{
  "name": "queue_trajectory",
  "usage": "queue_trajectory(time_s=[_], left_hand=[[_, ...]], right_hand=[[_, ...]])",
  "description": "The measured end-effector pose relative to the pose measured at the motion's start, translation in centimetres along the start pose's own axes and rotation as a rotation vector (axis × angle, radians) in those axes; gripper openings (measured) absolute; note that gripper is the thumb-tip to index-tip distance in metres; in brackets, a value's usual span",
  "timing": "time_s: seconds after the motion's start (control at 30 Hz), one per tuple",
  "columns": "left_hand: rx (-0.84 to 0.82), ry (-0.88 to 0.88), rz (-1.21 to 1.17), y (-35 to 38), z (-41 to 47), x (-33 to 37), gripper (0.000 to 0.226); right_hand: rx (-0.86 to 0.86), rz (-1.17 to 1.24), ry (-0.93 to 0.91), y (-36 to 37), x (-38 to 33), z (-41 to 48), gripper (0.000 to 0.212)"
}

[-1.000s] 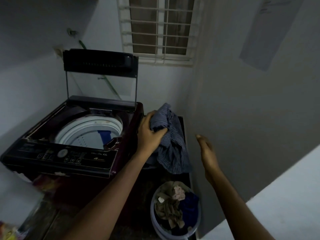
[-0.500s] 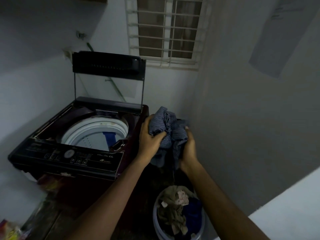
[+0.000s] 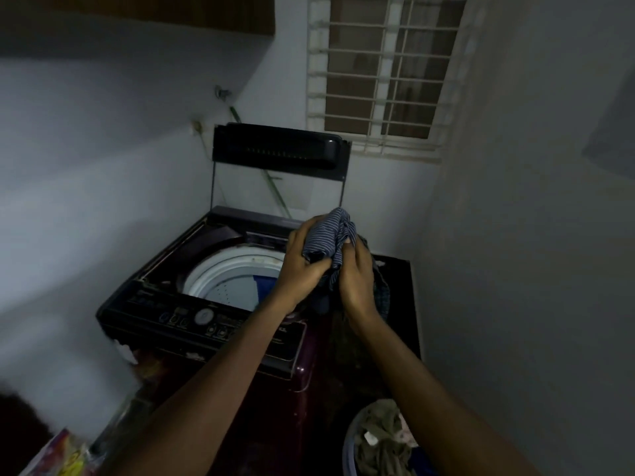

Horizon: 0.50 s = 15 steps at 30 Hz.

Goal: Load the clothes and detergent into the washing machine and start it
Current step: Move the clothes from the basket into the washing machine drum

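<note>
A dark top-loading washing machine (image 3: 206,324) stands against the left wall with its lid (image 3: 278,149) raised upright. Its white drum rim (image 3: 220,273) is exposed, and something blue lies inside. Both hands bunch a blue striped garment (image 3: 326,238) over the machine's right edge. My left hand (image 3: 302,266) grips it from the left, my right hand (image 3: 357,276) from the right. Part of the cloth hangs down behind my right hand. A round laundry basket (image 3: 347,448) with several crumpled clothes sits on the floor at the lower right.
A barred window (image 3: 381,73) is above the machine. The right wall (image 3: 532,269) is close beside the basket. A colourful packet (image 3: 65,455) lies at the bottom left corner. The control panel (image 3: 192,319) with a round dial runs along the machine's front.
My right hand came in and took hold of the striped garment, and both hands bunched it and carried it left toward the drum opening. The camera moved closer to the machine.
</note>
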<state>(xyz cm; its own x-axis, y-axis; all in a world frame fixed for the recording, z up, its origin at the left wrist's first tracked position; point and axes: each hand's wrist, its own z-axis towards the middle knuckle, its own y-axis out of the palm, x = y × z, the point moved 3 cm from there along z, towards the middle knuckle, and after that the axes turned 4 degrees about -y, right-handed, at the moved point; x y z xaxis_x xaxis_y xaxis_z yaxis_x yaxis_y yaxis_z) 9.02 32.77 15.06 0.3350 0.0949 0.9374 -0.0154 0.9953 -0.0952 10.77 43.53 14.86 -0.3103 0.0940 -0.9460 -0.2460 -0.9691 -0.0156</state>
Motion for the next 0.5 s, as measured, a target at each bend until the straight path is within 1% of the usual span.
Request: queue_trajectory(time_s=[0.07,0.13,0.23,0.33,0.5], left_hand=[[0.006,0.017,0.012,-2.0,0.4,0.1,0.066],[0.012,0.020,0.006,-3.9,0.9,0.1,0.065],[0.048,-0.005,-0.013,-6.9,1.9,-0.7,0.063],[0.081,-0.031,0.003,-9.9,3.1,-2.4,0.068],[0.198,-0.060,0.010,-14.8,5.5,-4.5,0.061]], right_hand=[[-0.027,0.023,0.009,2.1,-0.1,0.3,0.042],[-0.057,0.034,0.016,4.0,-0.2,0.7,0.041],[-0.102,0.046,0.011,7.1,0.0,1.5,0.036],[-0.171,0.061,0.004,10.4,0.1,2.6,0.027],[-0.266,0.087,0.032,16.2,1.7,4.8,0.031]])
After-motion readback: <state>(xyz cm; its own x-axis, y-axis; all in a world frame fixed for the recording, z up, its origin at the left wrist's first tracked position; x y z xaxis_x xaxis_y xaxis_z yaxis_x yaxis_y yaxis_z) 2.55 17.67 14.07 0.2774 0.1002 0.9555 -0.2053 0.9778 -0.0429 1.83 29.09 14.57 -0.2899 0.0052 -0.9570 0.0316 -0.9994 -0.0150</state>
